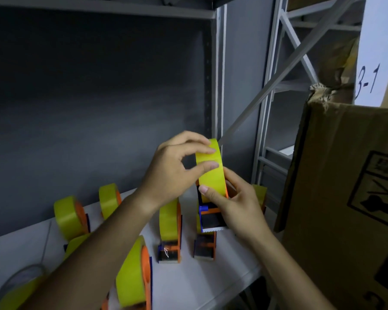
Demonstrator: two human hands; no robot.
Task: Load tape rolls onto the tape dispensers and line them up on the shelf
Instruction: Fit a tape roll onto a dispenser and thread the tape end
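Above the white shelf [222, 271] I hold an orange and blue tape dispenser [212, 217] with a yellow tape roll [211, 173] seated on it. My right hand [238, 202] grips the dispenser's body from the right, thumb on the roll's face. My left hand [177, 166] pinches the top of the roll with fingertips and thumb. Several loaded dispensers stand on the shelf below, among them one at the left [70, 217], one in the middle [169, 229] and a big one at the front [133, 274].
A large cardboard box [345, 198] stands close on the right. A grey upright post [218, 74] and the dark back panel [99, 97] bound the bay. A clear tape roll [20, 280] lies at the shelf's front left.
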